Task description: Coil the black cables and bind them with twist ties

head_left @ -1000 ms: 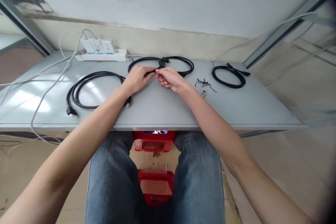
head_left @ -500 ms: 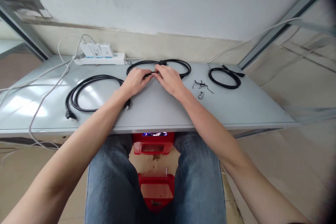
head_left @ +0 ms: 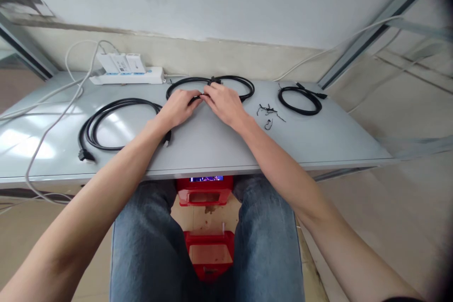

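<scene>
Left hand: fingers pinch the middle black cable at the counter's rear. Right hand: alongside, finger closure hidden, cannot tell. Brace the coil flat; avoid twisting.

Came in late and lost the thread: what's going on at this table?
Someone's left hand grips the near side of the middle black cable, which lies in loops. The right hand is right beside it; exactly what it pinches is too small to tell. A looped cable lies to the left and a smaller coil to the right, with short black strands nearby.
</scene>
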Demonstrator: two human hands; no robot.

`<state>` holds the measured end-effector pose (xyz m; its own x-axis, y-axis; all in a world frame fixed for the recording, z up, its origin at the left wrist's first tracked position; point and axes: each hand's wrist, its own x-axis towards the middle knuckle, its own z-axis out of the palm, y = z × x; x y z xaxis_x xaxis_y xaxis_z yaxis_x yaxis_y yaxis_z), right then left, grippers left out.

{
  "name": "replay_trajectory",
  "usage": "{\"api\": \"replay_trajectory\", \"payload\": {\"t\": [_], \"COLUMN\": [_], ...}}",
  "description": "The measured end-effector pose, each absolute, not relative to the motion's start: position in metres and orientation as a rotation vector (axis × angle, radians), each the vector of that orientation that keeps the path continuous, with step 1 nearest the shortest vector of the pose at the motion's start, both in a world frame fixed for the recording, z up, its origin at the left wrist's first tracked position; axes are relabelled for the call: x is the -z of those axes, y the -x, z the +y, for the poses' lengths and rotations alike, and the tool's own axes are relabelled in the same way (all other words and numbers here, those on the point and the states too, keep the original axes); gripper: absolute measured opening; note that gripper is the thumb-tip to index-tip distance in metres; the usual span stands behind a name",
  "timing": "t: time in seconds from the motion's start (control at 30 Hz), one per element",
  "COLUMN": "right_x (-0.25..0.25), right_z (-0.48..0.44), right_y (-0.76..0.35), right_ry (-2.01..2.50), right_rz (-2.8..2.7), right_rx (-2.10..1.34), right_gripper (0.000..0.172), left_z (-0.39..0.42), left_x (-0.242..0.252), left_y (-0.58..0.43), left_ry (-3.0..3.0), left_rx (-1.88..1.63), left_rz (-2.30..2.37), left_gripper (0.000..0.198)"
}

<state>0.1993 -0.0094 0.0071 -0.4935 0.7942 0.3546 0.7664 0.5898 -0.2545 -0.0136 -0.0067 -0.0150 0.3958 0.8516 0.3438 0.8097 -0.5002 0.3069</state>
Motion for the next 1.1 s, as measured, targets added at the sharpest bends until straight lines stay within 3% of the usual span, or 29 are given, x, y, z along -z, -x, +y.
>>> {"api": "replay_trajectory", "payload": {"t": [0.63,0.83,1.1], "right_x": [0.001,-0.001,-0.019], "right_z": [-0.003,-0.002,-0.01], "right_y": [-0.195,-0.185,-0.184], "right_ry": [1.253,1.206,1.14], "right_rz": [-2.326,-1.888,-0.985], "right_rx": [-0.193,-1.038,-1.806], "right_gripper": [0.033,0.044,0.037], "left_z": [-0.01,-0.007,-0.006], "left_x": [0.013,0.014,0.014], "left_y": [0.01,0.011,0.008], "left_ry": [-2.545,-2.543,-2.566], "left_rx": [-0.707,-0.785,-0.797], "left_rz": [1.538,1.48,1.523], "left_gripper": [0.042,0.033,0.033]}}
